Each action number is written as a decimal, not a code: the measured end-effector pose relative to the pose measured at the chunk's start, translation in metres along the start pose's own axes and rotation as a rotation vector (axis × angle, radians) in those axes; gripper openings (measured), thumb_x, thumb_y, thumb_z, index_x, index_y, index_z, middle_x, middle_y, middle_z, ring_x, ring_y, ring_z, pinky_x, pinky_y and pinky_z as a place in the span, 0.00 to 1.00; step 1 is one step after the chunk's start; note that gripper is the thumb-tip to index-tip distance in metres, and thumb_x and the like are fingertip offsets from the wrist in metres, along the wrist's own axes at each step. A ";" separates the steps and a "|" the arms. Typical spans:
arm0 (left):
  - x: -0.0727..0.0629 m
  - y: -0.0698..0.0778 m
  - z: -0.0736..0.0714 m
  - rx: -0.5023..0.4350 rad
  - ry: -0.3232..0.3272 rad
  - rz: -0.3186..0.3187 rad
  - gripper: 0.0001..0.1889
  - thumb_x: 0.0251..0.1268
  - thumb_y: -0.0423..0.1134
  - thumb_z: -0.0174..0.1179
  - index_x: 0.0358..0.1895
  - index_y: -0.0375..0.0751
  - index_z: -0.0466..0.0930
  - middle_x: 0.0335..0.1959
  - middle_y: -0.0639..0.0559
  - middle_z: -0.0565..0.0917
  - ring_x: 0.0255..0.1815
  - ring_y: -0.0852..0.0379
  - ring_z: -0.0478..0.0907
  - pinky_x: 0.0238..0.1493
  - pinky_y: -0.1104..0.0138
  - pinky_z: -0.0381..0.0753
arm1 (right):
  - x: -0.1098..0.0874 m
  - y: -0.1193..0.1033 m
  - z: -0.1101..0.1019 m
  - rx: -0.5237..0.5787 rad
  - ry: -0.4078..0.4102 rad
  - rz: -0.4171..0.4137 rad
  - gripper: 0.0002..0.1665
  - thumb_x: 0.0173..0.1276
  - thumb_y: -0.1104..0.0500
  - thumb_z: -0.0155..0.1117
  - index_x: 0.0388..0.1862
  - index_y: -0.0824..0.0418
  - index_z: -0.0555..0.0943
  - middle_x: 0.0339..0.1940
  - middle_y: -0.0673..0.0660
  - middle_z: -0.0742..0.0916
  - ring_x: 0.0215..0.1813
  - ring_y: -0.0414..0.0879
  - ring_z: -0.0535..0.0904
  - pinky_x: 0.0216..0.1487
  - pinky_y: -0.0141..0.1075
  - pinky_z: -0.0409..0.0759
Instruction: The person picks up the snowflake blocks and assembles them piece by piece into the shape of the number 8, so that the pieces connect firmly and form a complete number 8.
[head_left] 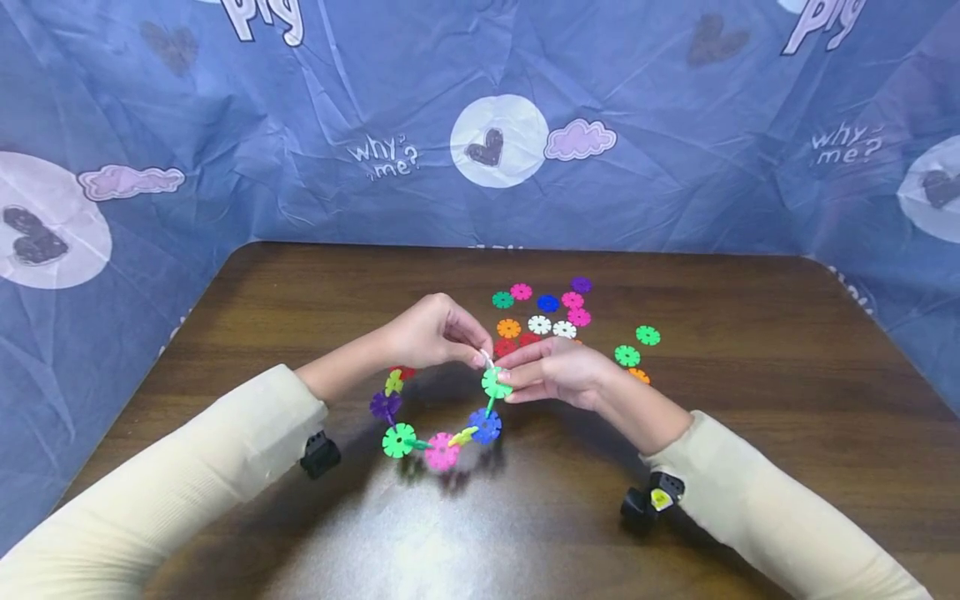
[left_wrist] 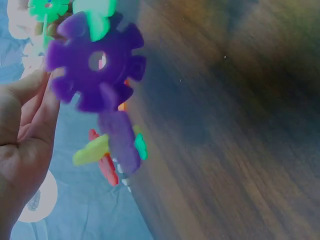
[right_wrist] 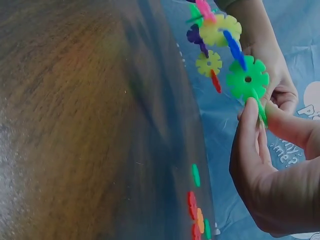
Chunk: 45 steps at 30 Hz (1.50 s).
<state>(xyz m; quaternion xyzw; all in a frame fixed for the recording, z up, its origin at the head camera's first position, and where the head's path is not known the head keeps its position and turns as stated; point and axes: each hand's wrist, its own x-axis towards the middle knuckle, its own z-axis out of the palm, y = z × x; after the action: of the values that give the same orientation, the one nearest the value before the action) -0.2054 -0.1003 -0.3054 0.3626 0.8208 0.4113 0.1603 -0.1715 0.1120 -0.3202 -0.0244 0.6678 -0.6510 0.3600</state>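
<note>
A chain of interlocked, notched plastic snowflake discs hangs in a curve between and below both hands. My left hand [head_left: 435, 333] pinches a white disc [head_left: 487, 359] at the chain's upper right end. My right hand [head_left: 558, 372] grips the bright green disc [head_left: 496, 383] just beneath it, thumb and fingers at its edge. Lower along the chain come a blue disc [head_left: 485, 426], a pink disc [head_left: 442, 452], a green disc [head_left: 399, 441] and a purple disc [left_wrist: 97, 62]. A yellow disc [right_wrist: 208, 63] and a red disc [right_wrist: 215, 81] form the other end.
Loose discs lie on the brown table [head_left: 735, 333] beyond the hands, among them a blue one [head_left: 548, 303], an orange one [head_left: 508, 328] and a white one [head_left: 539, 325]. Green discs [head_left: 648, 335] lie further right. A printed blue cloth [head_left: 405, 200] hangs behind the table.
</note>
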 end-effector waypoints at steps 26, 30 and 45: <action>0.034 -0.062 -0.016 0.508 0.082 -0.292 0.16 0.57 0.37 0.68 0.48 0.32 0.82 0.41 0.40 0.86 0.46 0.49 0.82 0.52 0.60 0.82 | 0.005 0.023 -0.003 -0.006 0.036 0.071 0.22 0.69 0.65 0.57 0.58 0.78 0.73 0.26 0.45 0.88 0.33 0.36 0.84 0.51 0.39 0.84; 0.036 -0.062 -0.013 0.516 0.098 -0.277 0.11 0.56 0.35 0.69 0.39 0.32 0.83 0.37 0.42 0.86 0.42 0.51 0.83 0.48 0.62 0.83 | 0.004 0.016 -0.007 -0.006 0.038 0.066 0.23 0.70 0.65 0.57 0.59 0.78 0.72 0.27 0.45 0.88 0.33 0.36 0.84 0.49 0.36 0.84; 0.016 -0.033 -0.012 -0.092 0.139 -0.426 0.10 0.55 0.29 0.68 0.40 0.27 0.84 0.31 0.40 0.89 0.28 0.55 0.87 0.40 0.59 0.86 | 0.010 0.023 -0.014 0.032 0.093 0.093 0.22 0.71 0.64 0.56 0.60 0.76 0.72 0.29 0.47 0.87 0.35 0.38 0.85 0.51 0.37 0.84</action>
<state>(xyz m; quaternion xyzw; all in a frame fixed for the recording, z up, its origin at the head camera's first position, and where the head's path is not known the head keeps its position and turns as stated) -0.2386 -0.1084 -0.3236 0.1442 0.8682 0.4292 0.2030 -0.1765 0.1226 -0.3463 0.0426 0.6739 -0.6444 0.3589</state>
